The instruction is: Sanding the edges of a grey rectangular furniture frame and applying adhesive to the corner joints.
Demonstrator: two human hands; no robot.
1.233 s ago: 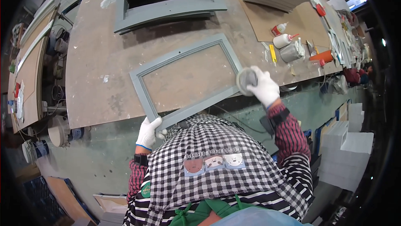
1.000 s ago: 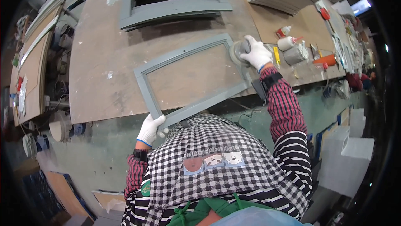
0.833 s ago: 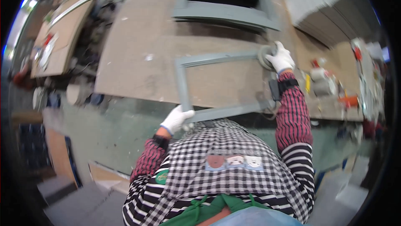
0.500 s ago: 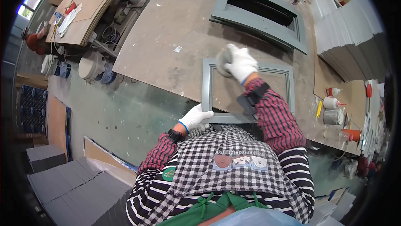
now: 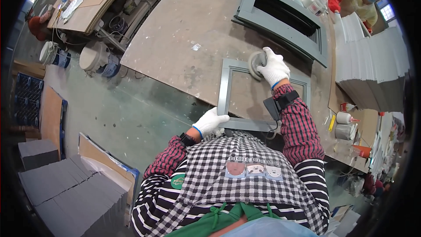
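Observation:
A grey rectangular frame lies on the worktable in front of me, its near edge at my apron. My left hand, in a white knit glove, grips its near left corner, thumb on top. My gloved right hand is closed around a round grey pad, tilted on edge over the frame's far bar. Whether the pad touches the bar is hard to tell. A cable hangs from the black device on my right wrist. Beyond lies a stack of similar grey frames.
The brown worktable has an edge at my left. Tall stacks of white boards stand on the right, near glue bottles. A co-worker with red sleeves is at the far right. Buckets and grey board stacks sit at left.
My right hand has moved to the right along the far bar with the round pad. My left hand stays on the frame's corner. The whole view has shifted slightly.

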